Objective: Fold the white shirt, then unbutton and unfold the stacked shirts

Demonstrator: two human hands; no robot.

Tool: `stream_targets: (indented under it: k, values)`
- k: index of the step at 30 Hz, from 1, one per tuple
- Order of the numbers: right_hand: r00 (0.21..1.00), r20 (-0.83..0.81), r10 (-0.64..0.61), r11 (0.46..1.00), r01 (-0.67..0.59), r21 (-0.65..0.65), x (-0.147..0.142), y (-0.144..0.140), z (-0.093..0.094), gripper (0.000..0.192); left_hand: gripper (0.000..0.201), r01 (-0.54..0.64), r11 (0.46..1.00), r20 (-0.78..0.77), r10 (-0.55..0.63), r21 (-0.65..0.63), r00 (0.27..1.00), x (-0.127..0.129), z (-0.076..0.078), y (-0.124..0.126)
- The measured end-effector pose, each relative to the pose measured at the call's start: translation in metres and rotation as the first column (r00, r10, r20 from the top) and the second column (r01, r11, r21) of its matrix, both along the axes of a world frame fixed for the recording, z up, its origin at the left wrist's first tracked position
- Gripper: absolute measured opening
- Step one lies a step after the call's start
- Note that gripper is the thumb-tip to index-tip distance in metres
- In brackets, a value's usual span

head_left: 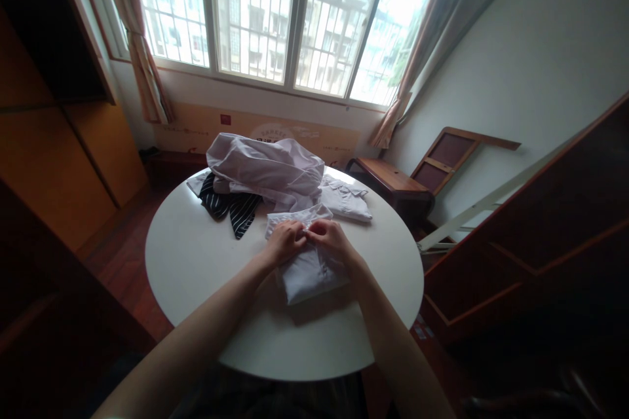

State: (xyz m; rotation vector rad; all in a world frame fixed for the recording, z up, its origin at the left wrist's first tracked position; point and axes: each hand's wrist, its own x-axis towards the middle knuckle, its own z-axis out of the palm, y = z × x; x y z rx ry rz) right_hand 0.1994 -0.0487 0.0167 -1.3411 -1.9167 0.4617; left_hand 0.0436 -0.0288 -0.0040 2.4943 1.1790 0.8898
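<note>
A folded white shirt (312,281) lies on the round white table (196,275) in front of me, its collar end away from me. My left hand (286,240) and my right hand (327,236) meet just below the collar. Fingers of both hands are pinched on the shirt's fabric, nearly touching each other. The exact spot between the fingertips is too small to make out. Beyond my hands is a loose heap of white clothing (268,167). A second folded white shirt (346,200) rests to its right.
Black striped cloth (240,213) pokes out from under the heap at the left. Past the table stand a wooden side table (388,173) and a wooden frame (445,157) leaning near the wall. Dark wooden panelling (531,242) is on the right, yellow cabinets (49,163) on the left.
</note>
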Motion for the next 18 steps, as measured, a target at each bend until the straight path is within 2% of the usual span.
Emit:
stream_targets:
  k: [5, 12, 15, 18]
  values:
    - [0.999, 0.034, -0.024, 1.000, 0.023, 0.019, 0.0006, 0.0015, -0.0020, 0.018, 0.009, -0.036, 0.999, 0.020, 0.035, 0.021, 0.999, 0.0006, -0.0024, -0.0001]
    - [0.999, 0.024, 0.027, 0.999, -0.026, -0.022, 0.0050, 0.0067, -0.0085, 0.019, 0.010, -0.031, 0.999, 0.006, 0.031, 0.024, 1.000, -0.0010, -0.0018, 0.0003]
    - [0.997, -0.017, 0.079, 0.996, -0.080, -0.049, 0.0068, 0.0055, -0.0069, 0.021, 0.010, -0.010, 1.000, 0.018, 0.009, 0.030, 1.000, -0.0024, -0.0015, -0.0001]
    - [0.981, -0.086, 0.176, 0.974, -0.186, -0.128, 0.0089, 0.0011, 0.0000, 0.025, 0.009, 0.034, 0.998, 0.028, -0.036, 0.044, 0.999, -0.0038, -0.0014, -0.0005]
